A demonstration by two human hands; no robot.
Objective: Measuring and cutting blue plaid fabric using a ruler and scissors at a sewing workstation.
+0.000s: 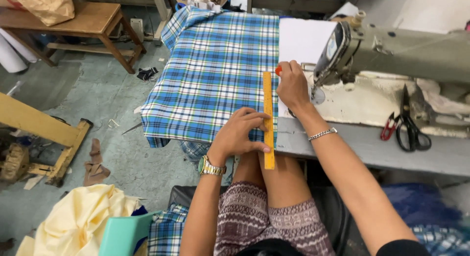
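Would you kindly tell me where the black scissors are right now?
The black scissors lie at the right of the head view, on the sewing machine's base, beside small red snips.

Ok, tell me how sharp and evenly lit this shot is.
Head view: soft, even light, no hard shadows; left hand, yellow ruler and plaid cloth are sharp; mild glare on the white sheet; wide-lens bending toward the edges; the blue heap at lower right is blurred.
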